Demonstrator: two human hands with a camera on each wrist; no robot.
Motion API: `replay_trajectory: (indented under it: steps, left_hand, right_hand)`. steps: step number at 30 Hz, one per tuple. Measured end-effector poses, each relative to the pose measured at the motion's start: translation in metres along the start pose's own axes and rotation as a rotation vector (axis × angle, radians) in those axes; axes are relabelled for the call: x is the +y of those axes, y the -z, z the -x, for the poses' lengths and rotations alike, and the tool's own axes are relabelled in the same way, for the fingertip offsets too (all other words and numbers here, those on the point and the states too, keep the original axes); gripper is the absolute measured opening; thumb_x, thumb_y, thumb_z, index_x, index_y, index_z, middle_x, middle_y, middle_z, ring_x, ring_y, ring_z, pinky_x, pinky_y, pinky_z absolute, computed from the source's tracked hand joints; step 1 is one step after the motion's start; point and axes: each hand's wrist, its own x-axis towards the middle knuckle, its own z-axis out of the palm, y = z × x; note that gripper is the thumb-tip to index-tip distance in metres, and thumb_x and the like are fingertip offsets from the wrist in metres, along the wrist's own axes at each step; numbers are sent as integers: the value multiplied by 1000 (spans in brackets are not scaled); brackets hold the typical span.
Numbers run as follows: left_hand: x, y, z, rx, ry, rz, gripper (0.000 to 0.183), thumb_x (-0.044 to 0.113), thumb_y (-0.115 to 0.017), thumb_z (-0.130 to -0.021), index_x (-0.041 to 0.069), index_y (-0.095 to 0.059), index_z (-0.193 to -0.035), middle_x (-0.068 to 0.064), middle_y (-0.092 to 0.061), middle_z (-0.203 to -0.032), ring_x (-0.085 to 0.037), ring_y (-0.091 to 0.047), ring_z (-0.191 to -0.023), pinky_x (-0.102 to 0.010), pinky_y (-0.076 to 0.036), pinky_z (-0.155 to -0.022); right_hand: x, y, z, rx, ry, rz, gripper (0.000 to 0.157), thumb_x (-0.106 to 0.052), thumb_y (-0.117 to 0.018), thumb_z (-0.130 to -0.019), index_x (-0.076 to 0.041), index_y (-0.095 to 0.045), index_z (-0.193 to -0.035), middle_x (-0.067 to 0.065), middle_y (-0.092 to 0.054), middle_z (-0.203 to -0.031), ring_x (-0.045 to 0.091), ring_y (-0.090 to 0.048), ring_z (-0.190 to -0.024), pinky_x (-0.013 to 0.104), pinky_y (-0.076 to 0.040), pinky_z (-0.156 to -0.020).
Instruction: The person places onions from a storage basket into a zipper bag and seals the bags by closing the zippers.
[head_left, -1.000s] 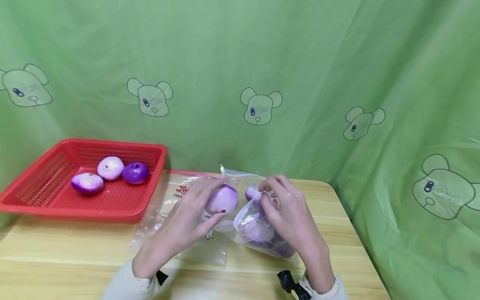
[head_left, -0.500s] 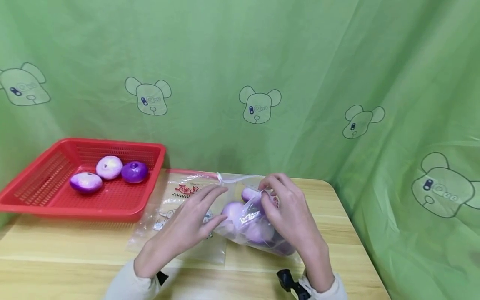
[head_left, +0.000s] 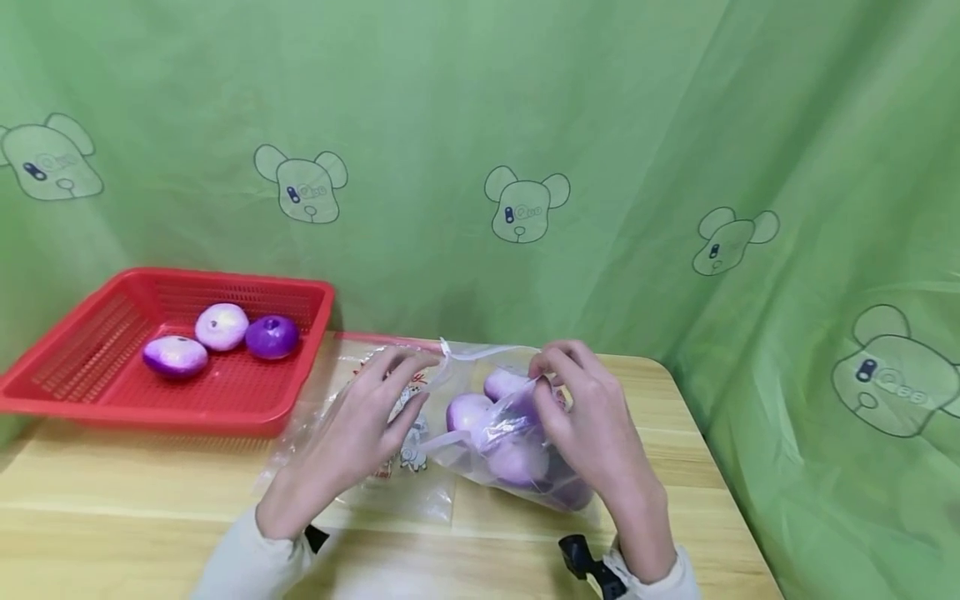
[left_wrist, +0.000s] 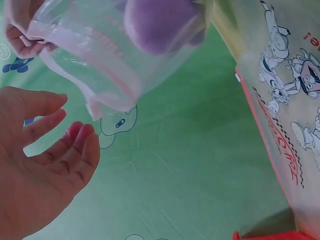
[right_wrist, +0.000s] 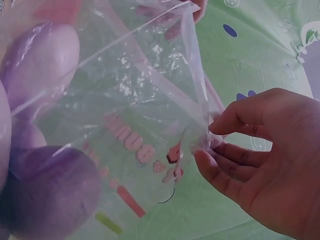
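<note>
A clear zip bag [head_left: 459, 457] with several purple onions [head_left: 517, 461] inside lies on the table, its mouth facing left. My right hand [head_left: 596, 412] pinches the bag's edge between thumb and fingers, as the right wrist view shows at the crumpled rim [right_wrist: 202, 137]. My left hand [head_left: 360, 425] is beside the mouth, over a flat printed bag, its fingers loosely bent and nothing between them. In the left wrist view a gap separates those fingers [left_wrist: 80, 155] from the bag's white zip edge [left_wrist: 92, 102]. Onions at the bag's far end are partly covered by my right hand.
A red plastic basket [head_left: 157, 414] stands at the left with three purple onions [head_left: 222, 327] in it. The flat clear bag [head_left: 405, 500] with cartoon print lies on the wooden table [head_left: 225, 483]. A green curtain [head_left: 420, 100] hangs behind and at the right.
The onion in my left hand went into the bag and was let go. The left hand then drew back slightly left. My right hand keeps its pinch on the bag's edge.
</note>
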Motion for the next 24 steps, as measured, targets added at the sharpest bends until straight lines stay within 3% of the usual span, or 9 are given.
replay_trajectory:
  steps: [10,18,24]
  left_hand:
    - [-5,1,1,-47,16,-37,49,4,-69,-91,17,-57,-137,-1,-58,-130,-21,-61,-110,-40,-56,-86]
    - [3,-5,1,-111,-61,34,77,-3,-70,-87,22,-39,-153,-4,-44,-150,-25,-46,-134,-40,-53,-96]
    - [9,-18,5,-121,-127,-6,54,8,-74,-88,11,-56,-139,-7,-57,-138,-23,-55,-123,-39,-52,-98]
  right_hand:
    - [2,10,1,34,47,-22,28,18,-60,-76,-10,-61,-77,5,-65,-100,12,-62,-87,28,-57,-73]
    - [1,14,1,10,80,-54,32,19,-61,-72,-13,-61,-75,0,-66,-97,9,-60,-83,26,-55,-72]
    - [1,17,0,-6,80,-65,30,19,-60,-73,-11,-63,-76,0,-67,-99,14,-65,-95,26,-55,-80]
